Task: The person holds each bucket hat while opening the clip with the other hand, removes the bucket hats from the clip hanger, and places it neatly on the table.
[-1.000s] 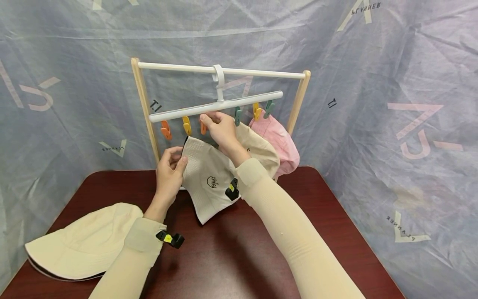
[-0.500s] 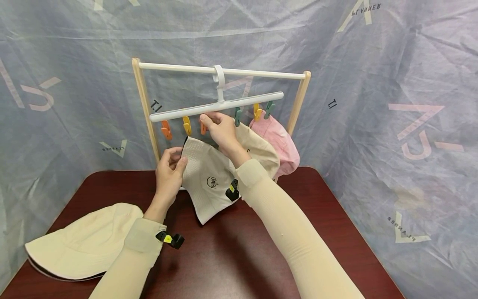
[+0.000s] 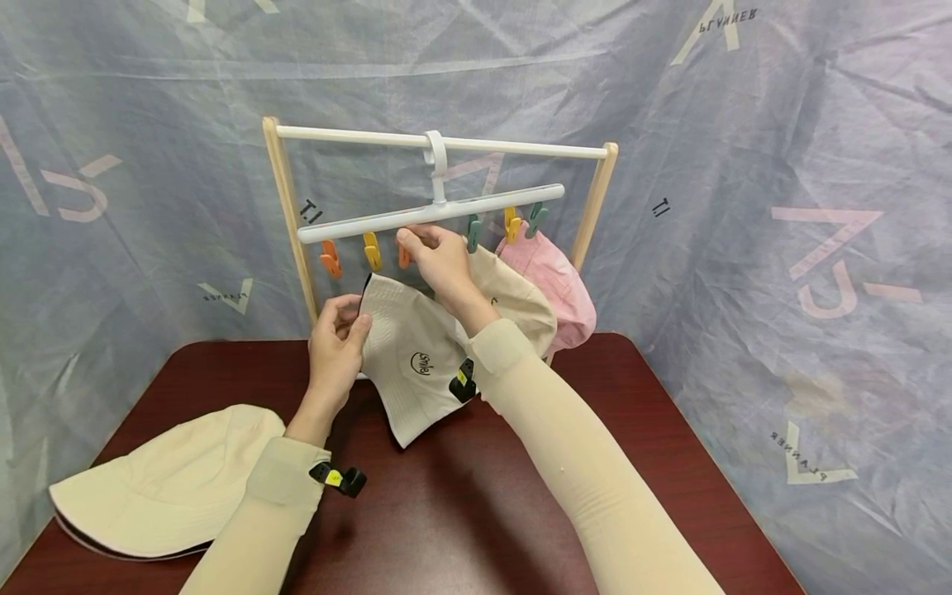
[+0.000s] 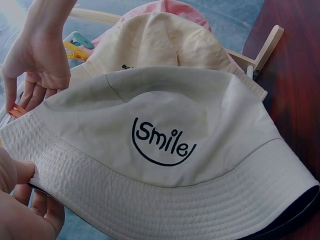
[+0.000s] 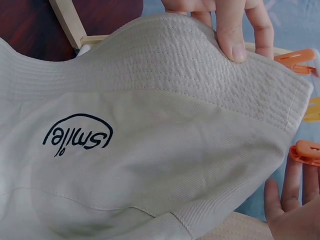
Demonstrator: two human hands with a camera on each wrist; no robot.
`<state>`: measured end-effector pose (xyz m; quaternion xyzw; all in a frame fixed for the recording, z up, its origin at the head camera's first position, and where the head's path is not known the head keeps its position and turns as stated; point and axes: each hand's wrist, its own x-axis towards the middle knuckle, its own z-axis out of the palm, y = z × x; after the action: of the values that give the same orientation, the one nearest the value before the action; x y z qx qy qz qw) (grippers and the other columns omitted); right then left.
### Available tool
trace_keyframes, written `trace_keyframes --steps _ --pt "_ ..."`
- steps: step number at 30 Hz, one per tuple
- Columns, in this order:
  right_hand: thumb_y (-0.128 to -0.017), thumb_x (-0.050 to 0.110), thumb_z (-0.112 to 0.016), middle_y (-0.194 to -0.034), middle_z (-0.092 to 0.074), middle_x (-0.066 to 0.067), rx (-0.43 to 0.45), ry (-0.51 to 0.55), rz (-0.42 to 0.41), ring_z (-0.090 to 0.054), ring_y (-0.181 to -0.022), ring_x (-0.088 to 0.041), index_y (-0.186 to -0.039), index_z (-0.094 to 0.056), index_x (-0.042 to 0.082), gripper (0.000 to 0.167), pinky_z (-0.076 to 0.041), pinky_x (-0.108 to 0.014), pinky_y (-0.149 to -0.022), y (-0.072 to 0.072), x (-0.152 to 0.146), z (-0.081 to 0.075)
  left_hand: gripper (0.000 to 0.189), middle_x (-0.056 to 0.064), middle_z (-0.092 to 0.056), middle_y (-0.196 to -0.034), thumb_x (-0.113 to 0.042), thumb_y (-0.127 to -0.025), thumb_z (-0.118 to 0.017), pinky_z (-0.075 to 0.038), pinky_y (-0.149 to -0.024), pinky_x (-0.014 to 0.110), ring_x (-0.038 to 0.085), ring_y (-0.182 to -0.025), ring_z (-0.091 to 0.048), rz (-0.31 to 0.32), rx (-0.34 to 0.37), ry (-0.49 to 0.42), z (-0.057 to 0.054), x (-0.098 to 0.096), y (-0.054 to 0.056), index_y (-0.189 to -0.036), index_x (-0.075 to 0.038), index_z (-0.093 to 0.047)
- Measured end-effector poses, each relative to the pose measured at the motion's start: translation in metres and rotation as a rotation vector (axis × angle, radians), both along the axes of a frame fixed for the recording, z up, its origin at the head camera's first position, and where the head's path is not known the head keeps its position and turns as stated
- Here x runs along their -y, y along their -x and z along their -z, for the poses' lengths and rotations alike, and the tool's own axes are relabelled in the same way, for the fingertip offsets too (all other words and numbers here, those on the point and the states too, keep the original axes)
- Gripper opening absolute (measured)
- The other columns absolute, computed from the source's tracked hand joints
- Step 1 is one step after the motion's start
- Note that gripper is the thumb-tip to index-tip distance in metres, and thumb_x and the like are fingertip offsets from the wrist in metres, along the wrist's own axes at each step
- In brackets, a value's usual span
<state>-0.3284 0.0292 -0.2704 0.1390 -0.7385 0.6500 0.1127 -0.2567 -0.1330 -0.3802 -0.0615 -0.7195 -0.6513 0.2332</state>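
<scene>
My left hand (image 3: 333,351) pinches the brim edge of a pale bucket hat (image 3: 416,355), its thumb on the outer side and fingers behind. In the left wrist view the "Smile" print faces the camera, and dark lining shows along the edge. Above, my right hand (image 3: 446,268) pinches an orange clothespin (image 5: 306,152) under the white hanger (image 3: 372,223). The hat's upper brim corner lies just below that clothespin; in the right wrist view a gap shows between them. A cream bucket hat (image 3: 521,297) and a pink hat (image 3: 561,281) hang to the right.
The hanger hooks over the white rail (image 3: 349,135) of a wooden-legged rack (image 3: 278,190). Orange (image 3: 330,259) and yellow (image 3: 372,250) clothespins hang at its left, green (image 3: 473,234) and yellow (image 3: 511,225) at its right. Another cream bucket hat (image 3: 171,479) lies on the dark red table (image 3: 416,529).
</scene>
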Motion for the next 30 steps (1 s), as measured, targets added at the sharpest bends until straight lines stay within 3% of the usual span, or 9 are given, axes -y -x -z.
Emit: trace_keyframes --steps 8,30 --pt "-0.104 0.029 -0.073 -0.117 -0.078 -0.004 -0.006 -0.007 0.010 -0.071 -0.109 -0.014 -0.126 -0.077 0.008 0.031 -0.056 -0.030 -0.097 -0.0011 -0.0004 0.0009 0.035 0.017 -0.062 -0.119 -0.011 -0.108 -0.064 -0.049 -0.082 0.017 0.020 -0.106 -0.063 0.018 -0.025 -0.010 0.0084 0.0030 0.0045 -0.142 -0.009 -0.059" --pt "-0.101 0.026 -0.075 -0.116 -0.079 -0.005 -0.023 0.037 0.006 -0.072 -0.107 -0.013 -0.125 -0.077 0.007 0.030 -0.056 -0.030 -0.095 -0.0003 0.0006 0.0035 0.037 0.013 -0.060 -0.120 -0.011 -0.108 -0.063 -0.050 -0.083 0.016 0.017 -0.106 -0.062 0.014 -0.003 -0.025 0.0086 0.0041 0.0038 -0.144 -0.009 -0.058"
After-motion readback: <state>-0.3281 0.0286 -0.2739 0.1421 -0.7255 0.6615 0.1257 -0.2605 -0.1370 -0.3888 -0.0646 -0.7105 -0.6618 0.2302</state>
